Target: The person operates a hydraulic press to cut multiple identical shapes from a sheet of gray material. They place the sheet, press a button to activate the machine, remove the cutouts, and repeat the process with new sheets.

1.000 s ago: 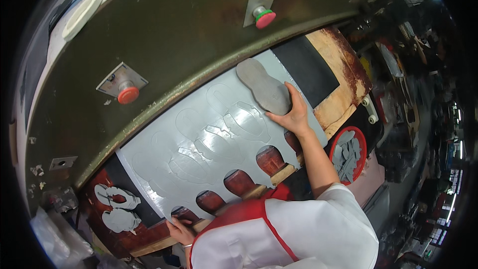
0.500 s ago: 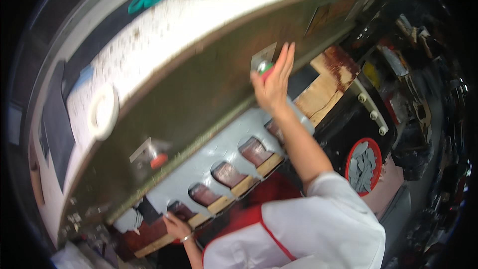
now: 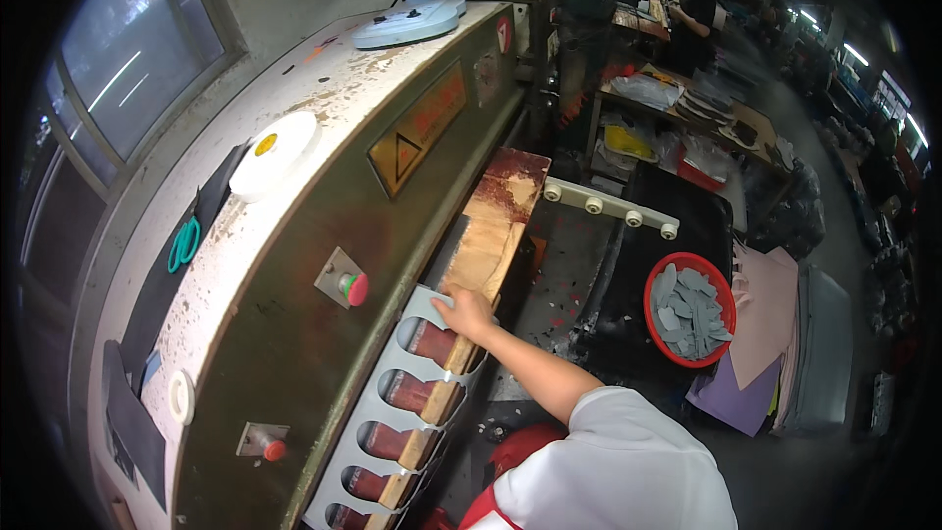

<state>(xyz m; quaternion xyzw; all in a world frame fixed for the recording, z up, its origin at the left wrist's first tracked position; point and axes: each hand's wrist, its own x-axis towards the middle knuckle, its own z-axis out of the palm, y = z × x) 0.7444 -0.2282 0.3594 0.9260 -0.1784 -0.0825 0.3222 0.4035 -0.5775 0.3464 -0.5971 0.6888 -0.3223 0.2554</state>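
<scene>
A grey sheet (image 3: 400, 353) with a row of rounded cut-outs lies along a reddish-brown and bare-wood cutting board (image 3: 497, 211). The board shows through the holes. My right hand (image 3: 466, 312) is closed on the far end of the sheet, thumb and fingers bent at its edge. Left of it is the dark green machine front (image 3: 294, 334), which carries a pink-red button (image 3: 355, 288) with a green collar and a red button (image 3: 273, 450) lower down. My left hand is out of view.
Right of me, a red basin (image 3: 731, 309) of grey scraps stands beside stacked sheets (image 3: 760, 334). A bracket with rollers (image 3: 610, 206) juts from the board's far side. On the machine top lie a fan base (image 3: 407, 25), green-handled scissors (image 3: 183, 243) and a white roll (image 3: 270, 157).
My right hand has left the green-collared button and come down onto the sheet's far end. My left hand has gone out of view as the view swung toward the far right.
</scene>
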